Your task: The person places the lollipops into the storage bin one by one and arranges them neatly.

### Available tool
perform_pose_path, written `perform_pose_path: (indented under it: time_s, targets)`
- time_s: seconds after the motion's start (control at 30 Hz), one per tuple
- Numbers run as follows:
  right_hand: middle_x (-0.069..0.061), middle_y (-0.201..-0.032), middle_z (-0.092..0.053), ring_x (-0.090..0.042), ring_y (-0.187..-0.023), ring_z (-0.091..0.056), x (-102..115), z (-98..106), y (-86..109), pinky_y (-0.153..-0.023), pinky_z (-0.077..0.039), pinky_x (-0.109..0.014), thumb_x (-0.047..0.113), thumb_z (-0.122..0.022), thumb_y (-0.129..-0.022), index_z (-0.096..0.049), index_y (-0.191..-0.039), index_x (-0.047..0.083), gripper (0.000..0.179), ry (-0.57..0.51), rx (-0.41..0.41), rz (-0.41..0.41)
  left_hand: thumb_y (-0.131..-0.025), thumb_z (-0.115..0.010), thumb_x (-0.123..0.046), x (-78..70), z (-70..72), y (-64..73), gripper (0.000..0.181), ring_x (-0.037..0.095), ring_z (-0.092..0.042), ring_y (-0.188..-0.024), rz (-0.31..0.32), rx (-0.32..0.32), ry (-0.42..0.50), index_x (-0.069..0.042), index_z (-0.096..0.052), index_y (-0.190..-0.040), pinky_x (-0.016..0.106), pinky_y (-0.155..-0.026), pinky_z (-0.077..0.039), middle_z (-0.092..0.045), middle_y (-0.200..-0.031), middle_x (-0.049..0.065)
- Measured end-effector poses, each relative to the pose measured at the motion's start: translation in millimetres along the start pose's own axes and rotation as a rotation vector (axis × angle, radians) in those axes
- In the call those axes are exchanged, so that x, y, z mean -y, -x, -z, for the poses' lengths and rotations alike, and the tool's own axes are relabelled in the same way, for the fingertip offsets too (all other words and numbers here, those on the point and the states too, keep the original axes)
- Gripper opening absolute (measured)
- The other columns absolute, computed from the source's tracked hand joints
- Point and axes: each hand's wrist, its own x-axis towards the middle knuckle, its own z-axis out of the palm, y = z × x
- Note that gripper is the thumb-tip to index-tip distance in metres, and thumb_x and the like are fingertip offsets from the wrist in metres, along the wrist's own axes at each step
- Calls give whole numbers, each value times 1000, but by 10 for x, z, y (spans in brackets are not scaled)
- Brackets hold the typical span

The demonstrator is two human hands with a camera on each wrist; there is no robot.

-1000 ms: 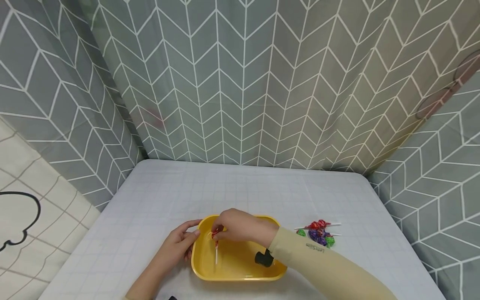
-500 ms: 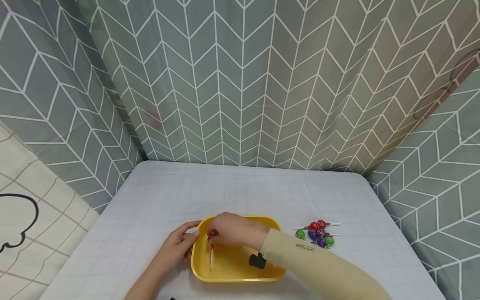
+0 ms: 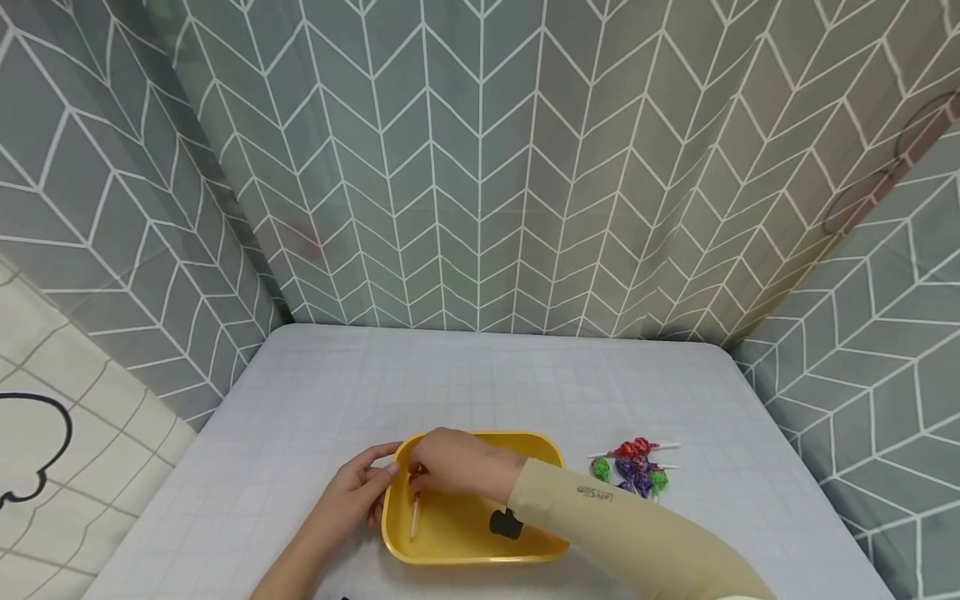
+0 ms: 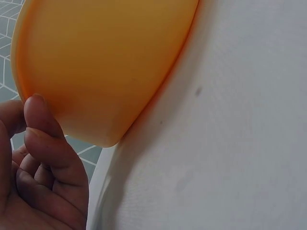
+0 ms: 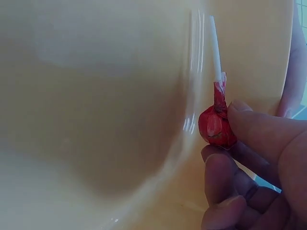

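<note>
In the head view a yellow plastic tray sits near the front of the table. My left hand grips its left end; in the left wrist view the fingers pinch the rim. Inside the tray, toward the left end, is my right hand. Between its thumb and fingers it pinches a red-wrapped lollipop by the candy head. The white stick points toward the near side of the tray. The lollipop is held close to the tray's inner wall.
Several lollipops in red, purple and green wrappers lie in a loose pile right of the tray. A white cloth covers the table. Grey patterned curtains stand behind and at the sides. A black wrist camera hangs over the tray.
My right hand has moved left inside the tray with the red lollipop, toward the left end wall. The left hand has stayed on the rim.
</note>
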Motion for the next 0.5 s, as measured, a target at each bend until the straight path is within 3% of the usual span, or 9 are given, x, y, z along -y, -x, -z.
perform_pose_path:
  time_s: [0.27,0.5]
  targets:
    - [20,-68,-53,0,-62,-47,-3,-25,-17,-63,-39,-13,38,-65,-80,-67,-81,26,13,26,-16,7,-89,-52,-42,-11,-1,9,43,20,-50,-47,2,14,1,-26,-45,-127,35,-43,-46,-59,-71,16]
    - [21,-75,-56,4,-66,-48,0,-34,-46,-67,-41,-12,37,-65,-80,-67,-86,25,13,0,-13,30,-88,-52,-43,-6,3,9,42,19,-50,-47,5,8,-6,-26,-45,-127,34,-44,-46,-60,-72,16]
